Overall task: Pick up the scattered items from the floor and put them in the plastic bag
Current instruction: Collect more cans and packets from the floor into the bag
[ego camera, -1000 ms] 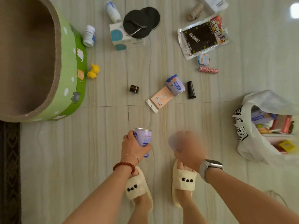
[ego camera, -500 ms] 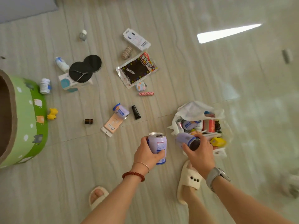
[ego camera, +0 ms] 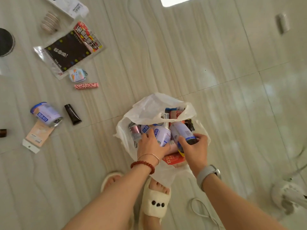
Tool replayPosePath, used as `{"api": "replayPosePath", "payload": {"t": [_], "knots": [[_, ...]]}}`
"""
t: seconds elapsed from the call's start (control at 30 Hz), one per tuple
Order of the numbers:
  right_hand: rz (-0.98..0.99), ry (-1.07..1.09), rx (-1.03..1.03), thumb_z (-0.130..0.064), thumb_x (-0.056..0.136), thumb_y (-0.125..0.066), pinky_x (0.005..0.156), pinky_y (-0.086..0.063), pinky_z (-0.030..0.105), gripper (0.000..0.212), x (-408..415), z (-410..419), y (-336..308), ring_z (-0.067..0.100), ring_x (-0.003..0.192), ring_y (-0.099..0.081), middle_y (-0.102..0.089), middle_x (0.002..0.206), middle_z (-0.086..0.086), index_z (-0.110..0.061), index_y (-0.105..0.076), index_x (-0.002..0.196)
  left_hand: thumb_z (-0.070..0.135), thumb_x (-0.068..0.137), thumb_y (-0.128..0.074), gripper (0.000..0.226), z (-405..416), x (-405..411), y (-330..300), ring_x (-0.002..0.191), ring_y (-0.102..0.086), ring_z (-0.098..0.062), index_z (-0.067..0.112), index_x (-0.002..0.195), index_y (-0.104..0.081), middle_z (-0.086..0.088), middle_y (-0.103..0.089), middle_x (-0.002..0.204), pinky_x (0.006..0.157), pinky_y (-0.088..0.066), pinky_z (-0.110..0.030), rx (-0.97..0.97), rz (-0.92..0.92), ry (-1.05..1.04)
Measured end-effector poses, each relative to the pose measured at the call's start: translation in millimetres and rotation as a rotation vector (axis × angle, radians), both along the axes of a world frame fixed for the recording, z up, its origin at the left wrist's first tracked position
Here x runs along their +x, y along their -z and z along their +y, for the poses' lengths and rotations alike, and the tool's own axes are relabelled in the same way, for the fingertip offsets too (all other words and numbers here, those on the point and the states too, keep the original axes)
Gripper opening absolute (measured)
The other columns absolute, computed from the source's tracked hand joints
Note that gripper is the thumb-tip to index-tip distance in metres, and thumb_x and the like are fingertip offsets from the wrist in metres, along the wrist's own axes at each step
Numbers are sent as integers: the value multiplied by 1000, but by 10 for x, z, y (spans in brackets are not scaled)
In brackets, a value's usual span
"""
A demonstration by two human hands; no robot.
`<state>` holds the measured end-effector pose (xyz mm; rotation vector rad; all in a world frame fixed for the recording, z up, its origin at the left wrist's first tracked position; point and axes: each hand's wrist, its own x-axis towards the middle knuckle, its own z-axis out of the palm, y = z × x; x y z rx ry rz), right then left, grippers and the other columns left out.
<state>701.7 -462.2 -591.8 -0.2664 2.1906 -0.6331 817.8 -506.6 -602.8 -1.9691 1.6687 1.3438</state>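
The white plastic bag (ego camera: 149, 107) lies open on the floor, with several packets and cans inside. My left hand (ego camera: 150, 145) grips a pale purple can (ego camera: 162, 135) inside the bag's mouth. My right hand (ego camera: 195, 151) holds a second purple can (ego camera: 181, 131) with a dark end, tilted, also over the bag's contents. On the floor to the left lie another purple can (ego camera: 45, 114) on its side, a black tube (ego camera: 72, 114), a pink leopard-print stick (ego camera: 86, 85), a small pouch (ego camera: 77, 75), a black snack packet (ego camera: 69, 48) and a peach card (ego camera: 38, 135).
A coiled roll (ego camera: 50, 22) and a white box (ego camera: 69, 5) sit at the top left, a black disc (ego camera: 5, 42) at the left edge. My slippered feet (ego camera: 154, 200) stand just below the bag. A white fan base (ego camera: 289, 196) and its cable (ego camera: 204, 211) are at lower right.
I turned right and leaned over the bag. Both hands moved from in front of the bag down into its mouth, each still holding its can.
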Motion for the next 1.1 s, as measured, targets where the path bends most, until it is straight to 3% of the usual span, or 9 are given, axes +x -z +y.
{"api": "replayPosePath", "payload": {"t": [0.27,0.37,0.47,0.6,0.67,0.73,0.8,0.97,1.1], "knots": [[-4,-209,-38,-21,82,-65,92,-43,29,55,121,1,469,22,114,-50,-48,129,9,-11,-40,130,32,75,-69,61,202,30,372,118,-51,-23,11,128,-46,-9,-50,130,99,-41,-25,-92,154,-398],[51,-364,-28,-17,86,-57,104,-33,32,55,122,24,470,25,127,-39,-40,139,12,-9,-34,136,25,80,-67,57,179,86,348,123,-45,-20,8,130,-45,-9,-43,134,91,-30,-11,-165,195,-240],[227,-626,149,-24,89,-53,99,-37,39,59,77,18,426,29,130,-31,-29,143,11,-16,-26,141,33,84,-60,57,106,61,376,126,-41,-21,11,133,-41,-7,-39,139,99,-35,-27,-166,89,-30],[302,-919,369,-35,90,-48,95,-37,43,67,5,-29,369,29,129,-33,-32,142,8,-16,-11,144,49,59,-77,56,65,-10,393,93,-65,-22,14,102,-66,-3,-70,102,77,-50,-35,-334,-256,297],[104,-927,383,-32,91,-46,103,-34,44,72,9,-37,341,31,134,-27,-27,148,8,-17,-2,146,46,66,-74,60,16,-9,368,107,-60,-21,12,114,-60,-5,-64,119,87,-47,-36,-281,-300,326],[-16,-959,407,-28,92,-40,112,-23,43,69,39,-22,243,31,142,-12,-12,155,6,-20,2,146,37,88,-52,61,6,44,398,137,-29,-23,12,139,-30,-7,-30,150,105,-31,-40,-164,-260,324],[11,-978,409,-23,92,-37,114,-18,41,64,69,2,68,30,143,-5,-4,156,8,-22,-2,146,32,94,-40,57,-2,122,286,142,-13,-23,14,144,-18,-5,-13,156,109,-25,-41,-88,-204,302],[112,-983,326,-17,92,-37,106,-28,36,46,225,-15,-544,27,132,-30,-36,143,8,-13,-33,138,24,91,-42,43,41,422,-404,127,-40,-24,19,134,-37,-4,-40,140,100,-35,-35,-113,-45,185],[115,-1157,282,-21,92,-38,103,-34,35,42,670,-123,-1165,25,127,-36,-43,138,5,-16,-38,134,25,92,-38,42,151,1099,-1068,124,-43,-26,17,133,-38,-8,-42,137,99,-38,-37,56,-155,84]]}}
